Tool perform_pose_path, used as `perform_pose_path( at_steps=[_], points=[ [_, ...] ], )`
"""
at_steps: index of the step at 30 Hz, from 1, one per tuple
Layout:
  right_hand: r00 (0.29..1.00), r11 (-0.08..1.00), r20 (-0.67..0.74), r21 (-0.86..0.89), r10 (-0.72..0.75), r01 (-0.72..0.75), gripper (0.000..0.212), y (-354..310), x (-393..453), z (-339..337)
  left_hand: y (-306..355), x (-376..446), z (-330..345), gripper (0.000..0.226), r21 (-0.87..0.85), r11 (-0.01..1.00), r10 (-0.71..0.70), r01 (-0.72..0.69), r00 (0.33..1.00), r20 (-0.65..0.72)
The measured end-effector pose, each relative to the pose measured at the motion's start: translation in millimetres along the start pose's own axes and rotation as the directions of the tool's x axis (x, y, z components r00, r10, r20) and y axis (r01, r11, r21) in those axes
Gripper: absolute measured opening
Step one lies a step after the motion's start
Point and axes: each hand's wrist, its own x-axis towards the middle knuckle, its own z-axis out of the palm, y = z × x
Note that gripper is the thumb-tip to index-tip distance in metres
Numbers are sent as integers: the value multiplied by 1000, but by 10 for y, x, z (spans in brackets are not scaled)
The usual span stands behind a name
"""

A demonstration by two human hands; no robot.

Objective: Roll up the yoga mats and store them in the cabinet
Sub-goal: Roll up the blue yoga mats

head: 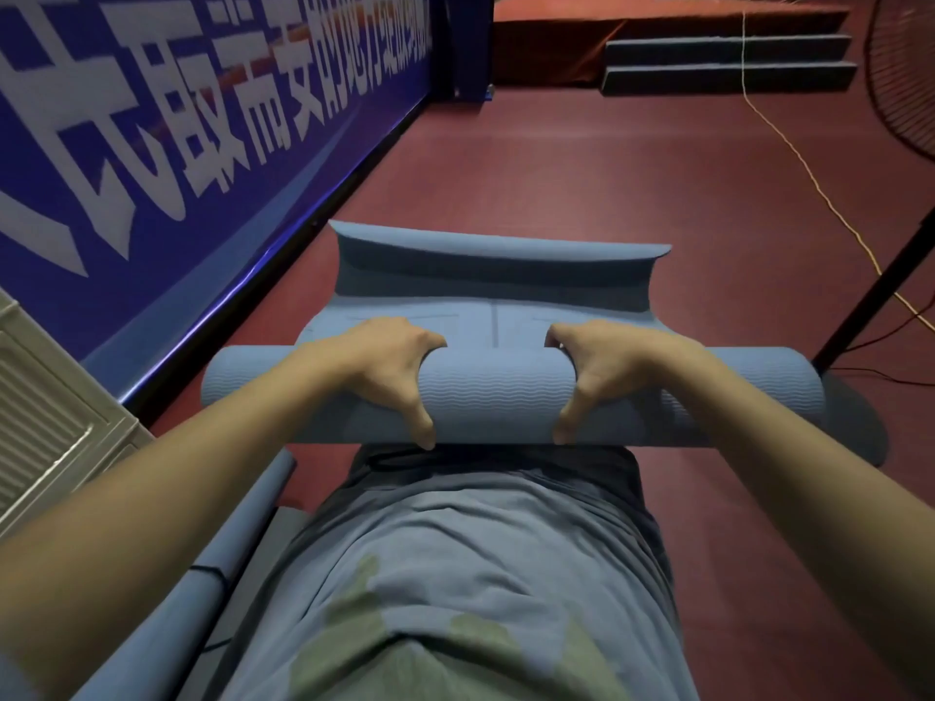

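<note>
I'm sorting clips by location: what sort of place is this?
Probably a sports hall or gym: red sports flooring, a long blue banner along the side barrier, low steps up to a platform, and a blue yoga mat being rolled on the floor.

Item count: two blue foam yoga mats, one part-rolled mat (498,397) at centre and one rolled mat (202,564) at lower left. Two bare hands: left hand (389,366), right hand (607,369). One blue banner (177,144) with white characters. One yellow cable (809,174).
</note>
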Motion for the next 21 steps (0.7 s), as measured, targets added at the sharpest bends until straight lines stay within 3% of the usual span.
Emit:
perform_pose_path(
  at_steps=[4, 7, 11, 15, 18, 21],
  points=[
    [987, 996, 157, 89, -27, 13, 97, -42, -43, -18, -18, -60, -48, 85, -116, 993, 5, 10, 992, 127],
    [982, 991, 189, 136, -25, -1, 89, -21, -30, -22, -29, -44, -44, 84, -123, 992, -6, 24, 989, 145],
    [1000, 980, 26, 201, -18, 13, 105, 18, -29, 44, -86, 2, 26, 88, -171, 985, -20, 38, 995, 101],
    [983, 966, -174, 239, -59, 101, 88, 20, -61, 104, -138, 1, 77, 119, -252, 967, 33, -18, 998, 55],
    [982, 961, -185, 262, -34, 83, 79, 44, -71, 86, -199, 24, 64, 124, -327, 942, 75, -83, 997, -37],
    [987, 985, -159, 164, -20, 46, 83, 20, -74, 36, -265, 49, 89, 120, -344, 930, 88, -128, 988, -129]
  ],
)
